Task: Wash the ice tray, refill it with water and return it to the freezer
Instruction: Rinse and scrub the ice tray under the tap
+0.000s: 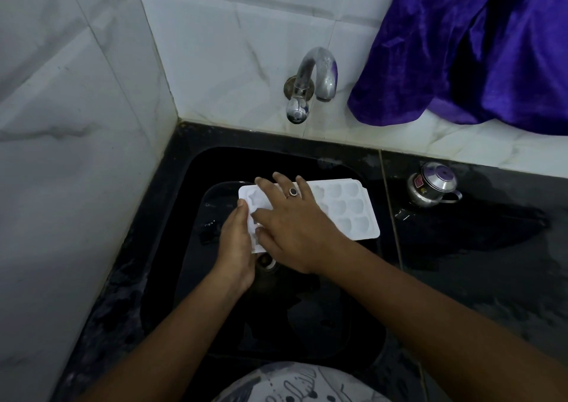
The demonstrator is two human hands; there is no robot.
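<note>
Sink [307, 324]: black basin, directly below me. Drain [266, 261] sits just nearer than the tray's left end, partly behind my wrists.

Left hand [236, 244]: grasping the left short end of the ice tray [347, 211], thumb on the top face. The fingers go under the edge, where I cannot see them. This hand carries the tray.

Right hand [295, 232]: released, fingers straight and spread, palm down across the left half of the tray's top face. It presses and does not grip. Ring [293, 191] on one finger.

Tray: held above the basin, cavities up, roughly level. Its long axis runs left to right. The right half is uncovered and reaches toward the counter [461, 263]. I cannot tell whether the cavities hold water.

Tap [316, 75]: on the far wall, beyond the tray, its spout in line with the uncovered right half. No stream visible.

Judgement: washing step, rubbing the cavities. A rinse means moving the tray away from me, toward the spout. The right hand is free and nearer the tap, so it should turn it while the left holds on.

Farther right: a small steel pot [433, 184] on the counter, well apart from the tray, and a purple cloth [461, 48] hanging above it.
</note>
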